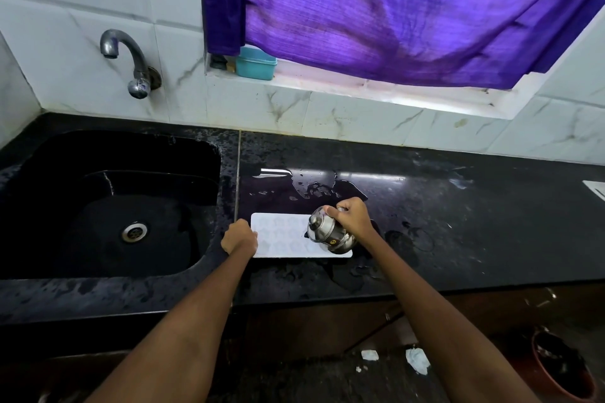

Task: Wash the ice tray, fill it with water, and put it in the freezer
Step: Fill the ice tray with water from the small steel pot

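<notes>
At the left of the frame a black sink (108, 203) is sunk into the dark, wet countertop (458, 222), with a metal drain (134, 232) at its bottom and a curved steel tap (126, 59) on the tiled wall above it. Just right of the sink, near the centre of the frame, the left hand (239, 237) grips the left end of the white ice tray (281, 235), fingers curled over its edge. The tray lies flat on the countertop. Over its right end the right hand (352, 217) holds a small steel jug (329, 234), tilted with its lidded top towards the left, above the tray's moulds. Puddles of water lie on the counter behind the tray. At the top, a purple curtain (409, 3) hangs over the window ledge, where a teal plastic box (255, 64) sits. A reddish pot (563, 366) stands on the floor at lower right.
</notes>
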Demonstrator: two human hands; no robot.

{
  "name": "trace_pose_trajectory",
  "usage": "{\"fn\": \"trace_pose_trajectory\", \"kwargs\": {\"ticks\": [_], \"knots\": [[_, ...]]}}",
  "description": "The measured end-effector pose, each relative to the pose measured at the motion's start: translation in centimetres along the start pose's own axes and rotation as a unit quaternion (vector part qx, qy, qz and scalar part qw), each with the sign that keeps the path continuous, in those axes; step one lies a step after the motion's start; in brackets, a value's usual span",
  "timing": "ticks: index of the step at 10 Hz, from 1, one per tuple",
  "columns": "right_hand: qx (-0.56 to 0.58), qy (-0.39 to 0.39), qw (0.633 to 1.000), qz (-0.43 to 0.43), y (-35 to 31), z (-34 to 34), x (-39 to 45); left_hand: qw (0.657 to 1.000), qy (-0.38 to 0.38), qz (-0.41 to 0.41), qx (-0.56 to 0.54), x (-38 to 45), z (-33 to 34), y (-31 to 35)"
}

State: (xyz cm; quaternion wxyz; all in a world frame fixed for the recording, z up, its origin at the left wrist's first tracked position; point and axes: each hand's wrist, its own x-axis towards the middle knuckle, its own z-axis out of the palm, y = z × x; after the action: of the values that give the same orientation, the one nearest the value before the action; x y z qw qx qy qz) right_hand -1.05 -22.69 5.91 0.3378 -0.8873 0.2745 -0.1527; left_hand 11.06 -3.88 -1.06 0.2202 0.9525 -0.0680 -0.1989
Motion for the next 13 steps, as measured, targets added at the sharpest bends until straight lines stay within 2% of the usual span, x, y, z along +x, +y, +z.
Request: {"fn": "trace_pose_trajectory", "kwargs": {"ticks": [2,7,13], "knots": [[0.08,0.038,0.994,0.06,0.5,-1.3,0.8,1.0,0.0,-0.001,0.0,-0.1,0.0,0.0],[-0.073,-0.015,0.997,-0.002,0.8,-1.2,-0.4,1.0,0.0,-0.001,-0.008,-0.3,0.0,0.0],[-0.066,-0.002,0.998,-0.005,1.1,-1.0,-0.4,1.0,0.001,-0.007,-0.008,-0.1,0.0,0.1]]}}
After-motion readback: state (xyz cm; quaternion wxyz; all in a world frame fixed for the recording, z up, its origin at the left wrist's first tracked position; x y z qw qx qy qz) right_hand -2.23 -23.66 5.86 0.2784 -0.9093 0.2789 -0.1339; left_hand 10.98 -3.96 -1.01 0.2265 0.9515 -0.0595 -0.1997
